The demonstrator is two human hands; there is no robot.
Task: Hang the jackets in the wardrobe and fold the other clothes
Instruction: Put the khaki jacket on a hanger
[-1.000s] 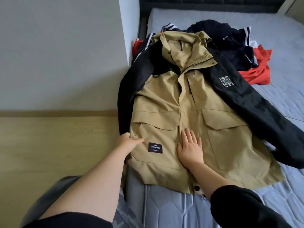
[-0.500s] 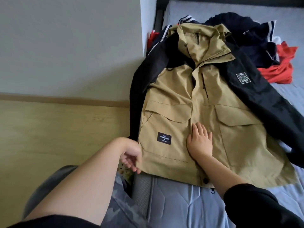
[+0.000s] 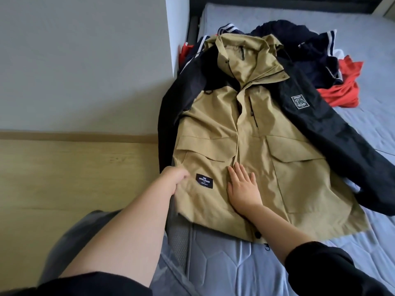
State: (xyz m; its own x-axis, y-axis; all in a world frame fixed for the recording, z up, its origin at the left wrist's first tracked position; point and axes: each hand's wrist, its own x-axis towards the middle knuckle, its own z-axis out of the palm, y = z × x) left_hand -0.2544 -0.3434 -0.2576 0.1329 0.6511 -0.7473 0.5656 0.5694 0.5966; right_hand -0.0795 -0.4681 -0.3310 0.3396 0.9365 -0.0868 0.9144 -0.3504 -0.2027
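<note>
Early stage: khaki jacket lies front-up on the bed, not yet hung, clothes pile at its 1 o'clock unfolded; right hand presses flat and relaxed on the front, left hand, blurred, grip unreadable, has shifted from hem up to the 9 o'clock edge.

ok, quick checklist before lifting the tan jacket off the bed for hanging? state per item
1. Tan jacket lies front up on the bed: ok.
2. Right hand flat on the jacket's front, fingers straight: ok.
3. Left hand has a firm hold at the jacket's side edge: cannot tell, blurred.
4. Jacket lies over the navy garment and red garment, not under them: ok.
5. Hanger in view: not ok, none visible.
</note>
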